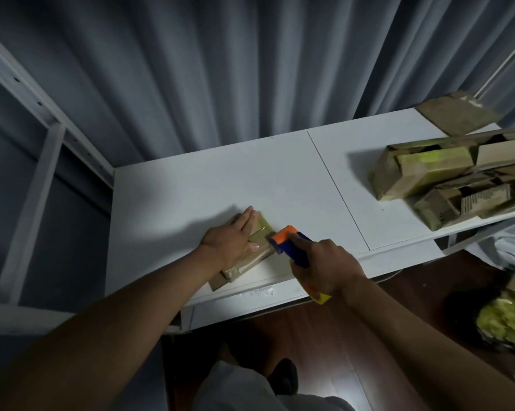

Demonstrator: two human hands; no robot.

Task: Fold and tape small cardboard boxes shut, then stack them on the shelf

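The small cardboard box [252, 252] lies flat on the white tabletop [280, 179], close to its near edge and left of the middle seam, its top already glossy with tape. Your left hand [231, 237] rests on it palm down, fingers straight and together, pressing the flaps shut, with the thumb lying along the box's right side. Your right hand [327, 269] is curled round the handle of the tape dispenser [289, 240], index finger stretched along its blue body, and the orange toothed head sits right at the box's right edge, touching it or nearly so; you cannot tell from here whether a strip is running out. This looks like the taping step, with the seam being closed or the strip about to be cut. Next you most likely need to keep the left hand firm so the box does not slide, tilt the teeth down to sever the tape cleanly, then smooth the loose end flat. After that the box wants lifting to the stack. Further out, at the far right of the tabletop, a heap of cardboard boxes [446, 176] lies jumbled, some still open. A white metal shelf frame [45, 120] stands at the left, and grey curtains [220, 60] hang behind.
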